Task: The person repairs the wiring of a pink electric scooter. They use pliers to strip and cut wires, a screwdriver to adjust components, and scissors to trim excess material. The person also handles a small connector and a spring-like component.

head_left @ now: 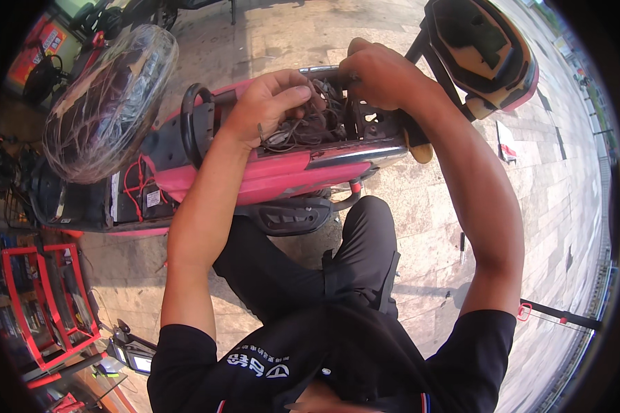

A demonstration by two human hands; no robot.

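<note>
A pink electric scooter (255, 172) lies crosswise before me, its inner compartment exposed, with a tangle of dark wires and connectors (313, 127) inside. My left hand (269, 107) is over the wiring, fingers curled and thumb pressed forward; whatever it grips is unclear. My right hand (375, 76) is at the far edge of the opening beside a dark metal bracket (368, 124), its fingers curled and partly hidden, so what they hold cannot be made out. A black curved grab handle (189, 117) stands left of my left hand.
A plastic-wrapped seat (107, 103) rests at upper left, above red cables (134, 196). A padded black part (479, 45) sticks out at upper right. Red metal racks (45, 292) stand lower left. A white-and-red item (506, 138) and a rod (558, 313) are at right on the paving.
</note>
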